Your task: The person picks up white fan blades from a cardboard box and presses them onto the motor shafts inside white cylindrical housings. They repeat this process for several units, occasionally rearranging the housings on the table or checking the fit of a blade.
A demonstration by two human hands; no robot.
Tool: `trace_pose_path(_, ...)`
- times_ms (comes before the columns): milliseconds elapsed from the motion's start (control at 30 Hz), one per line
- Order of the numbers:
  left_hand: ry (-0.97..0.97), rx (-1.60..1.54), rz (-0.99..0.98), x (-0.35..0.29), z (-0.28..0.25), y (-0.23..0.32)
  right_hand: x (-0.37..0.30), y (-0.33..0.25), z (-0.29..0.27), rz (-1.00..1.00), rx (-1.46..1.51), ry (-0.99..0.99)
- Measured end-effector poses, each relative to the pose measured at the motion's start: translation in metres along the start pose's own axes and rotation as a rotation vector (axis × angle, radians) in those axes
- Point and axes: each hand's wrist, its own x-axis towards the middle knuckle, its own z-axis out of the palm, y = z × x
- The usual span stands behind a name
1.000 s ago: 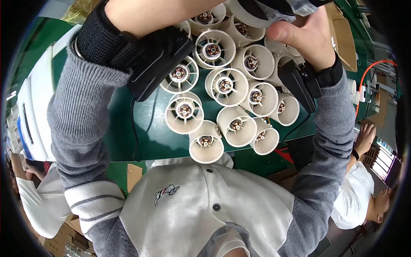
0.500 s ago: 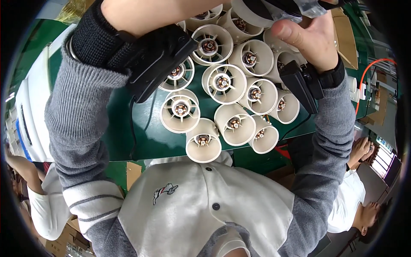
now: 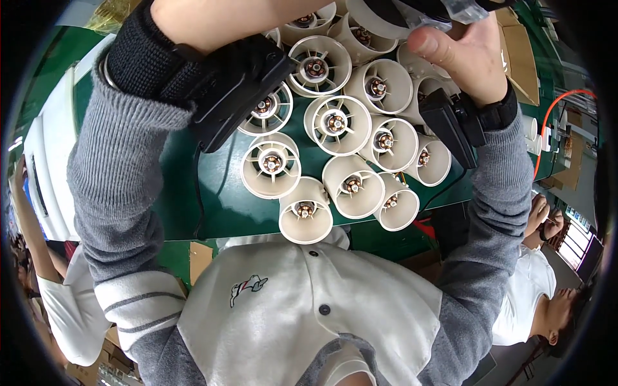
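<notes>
Housings of cream plastic, each a short open cylinder with a small brass-centred motor and thin spokes inside, stand packed together mouth-up on the green table, just as they did a second ago; the cluster sits slightly lower in view than before. The right hand has drifted a little left and stays raised over the far right of the cluster, thumb out, fingers curled on a piece of clear plastic wrap at the top edge. The left hand is cut off by the top edge, so whether it grips anything cannot be told; only its forearm shows, wearing a black wrist strap. Another person in white sits near right.
</notes>
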Motion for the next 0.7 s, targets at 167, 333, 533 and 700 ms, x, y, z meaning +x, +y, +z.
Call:
trace_pose_path(167,-0.006,-0.001,-0.030,-0.003,-0.004,0.005,0.000,-0.026,0.013,0.441,-0.370,0.219)
trace_pose_path(333,-0.015,-0.002,-0.057,0.001,-0.007,0.003,0.004,-0.029,0.017,0.450,-0.365,0.209)
trace_pose_path(533,-0.030,-0.007,-0.067,0.007,-0.021,-0.011,0.012,-0.032,0.016,0.395,-0.289,0.271)
trace_pose_path(700,-0.037,0.024,-0.091,0.012,-0.026,-0.004,0.031,-0.005,-0.016,0.206,-0.338,0.151)
